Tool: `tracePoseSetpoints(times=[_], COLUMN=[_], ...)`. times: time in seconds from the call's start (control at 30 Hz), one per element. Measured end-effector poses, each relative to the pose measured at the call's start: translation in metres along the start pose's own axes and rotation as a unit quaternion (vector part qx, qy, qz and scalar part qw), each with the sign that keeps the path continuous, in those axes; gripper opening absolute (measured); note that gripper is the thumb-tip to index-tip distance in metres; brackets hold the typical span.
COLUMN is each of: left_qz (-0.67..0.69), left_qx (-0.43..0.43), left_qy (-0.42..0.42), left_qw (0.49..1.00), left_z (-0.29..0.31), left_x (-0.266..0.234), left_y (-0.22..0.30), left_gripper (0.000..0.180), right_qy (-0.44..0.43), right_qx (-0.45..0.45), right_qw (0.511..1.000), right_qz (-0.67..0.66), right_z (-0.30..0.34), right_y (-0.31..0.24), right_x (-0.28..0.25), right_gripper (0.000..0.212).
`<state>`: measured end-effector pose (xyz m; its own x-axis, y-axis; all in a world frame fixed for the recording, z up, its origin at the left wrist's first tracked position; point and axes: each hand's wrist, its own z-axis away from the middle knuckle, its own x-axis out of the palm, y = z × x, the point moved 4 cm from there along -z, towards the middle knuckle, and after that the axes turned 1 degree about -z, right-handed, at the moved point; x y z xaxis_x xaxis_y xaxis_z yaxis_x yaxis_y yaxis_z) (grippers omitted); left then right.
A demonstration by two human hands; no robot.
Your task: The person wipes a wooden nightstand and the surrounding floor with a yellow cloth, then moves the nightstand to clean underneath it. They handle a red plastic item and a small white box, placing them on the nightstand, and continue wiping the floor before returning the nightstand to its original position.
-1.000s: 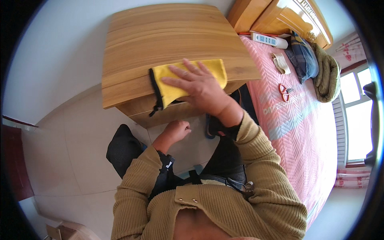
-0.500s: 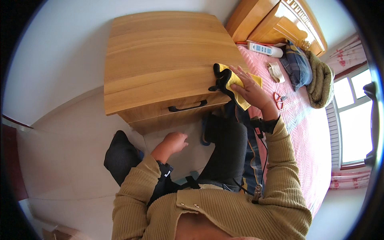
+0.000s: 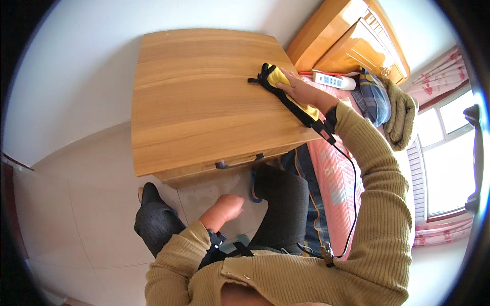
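Observation:
My right hand [image 3: 302,92] presses a yellow cloth with black edging [image 3: 278,77] onto the right part of the top of a wooden nightstand [image 3: 204,97]. Its fingers stretch over the cloth and hold it against the wood. The cloth runs along the nightstand's right side, its black end bunched ahead of my fingers. My left hand [image 3: 228,208] hovers above the floor in front of the nightstand, fingers curled in, nothing visible in them. A black drawer handle [image 3: 240,162] shows on the nightstand's front.
Right of the nightstand stands a bed with a pink cover [image 3: 332,176] and a wooden headboard [image 3: 352,43]. On it lie a white panel with blue buttons [image 3: 326,80], a plaid pillow [image 3: 375,97] and a folded olive quilt [image 3: 400,117]. A black cable [image 3: 354,204] hangs from my right wrist.
My right hand and the cloth have slid from the nightstand's front right corner farther back along the top. My right arm now covers the red scissors on the bed.

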<state>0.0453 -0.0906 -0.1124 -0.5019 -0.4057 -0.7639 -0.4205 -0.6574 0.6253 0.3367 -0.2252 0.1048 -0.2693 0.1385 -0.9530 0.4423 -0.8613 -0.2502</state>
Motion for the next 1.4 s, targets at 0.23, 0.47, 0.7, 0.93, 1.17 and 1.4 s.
tracePoseSetpoints(times=[0.23, 0.47, 0.7, 0.93, 1.17, 1.4], left_qz=[0.019, 0.063, 0.082, 0.092, 0.050, 0.022], left_qx=[-0.006, -0.001, -0.025, -0.026, -0.059, -0.040], left_qy=[-0.026, -0.054, -0.058, -0.087, -0.034, -0.030], left_qw=[0.999, 0.997, 0.995, 0.992, 0.996, 0.999], left_z=[-0.009, -0.010, -0.006, -0.007, -0.013, -0.009], left_x=[0.003, 0.009, 0.006, 0.010, 0.003, -0.001], left_y=[0.004, 0.006, 0.001, 0.001, -0.008, -0.007], left_gripper=[0.024, 0.026, 0.028, 0.028, 0.027, 0.026], right_qy=[0.014, -0.011, 0.002, -0.011, 0.080, 0.103], right_qx=[-0.010, 0.049, 0.085, 0.112, 0.019, 0.111], right_qw=[1.000, 0.998, 0.993, 0.984, 0.995, 0.986], right_qz=[0.020, -0.034, -0.084, -0.139, -0.057, -0.065], right_z=[-0.095, -0.156, -0.198, -0.202, -0.194, -0.120], right_y=[0.029, 0.041, 0.071, 0.077, 0.079, 0.087], right_x=[-0.015, -0.040, -0.045, -0.050, -0.040, -0.026], right_gripper=[0.076, 0.067, 0.071, 0.061, 0.056, 0.062])
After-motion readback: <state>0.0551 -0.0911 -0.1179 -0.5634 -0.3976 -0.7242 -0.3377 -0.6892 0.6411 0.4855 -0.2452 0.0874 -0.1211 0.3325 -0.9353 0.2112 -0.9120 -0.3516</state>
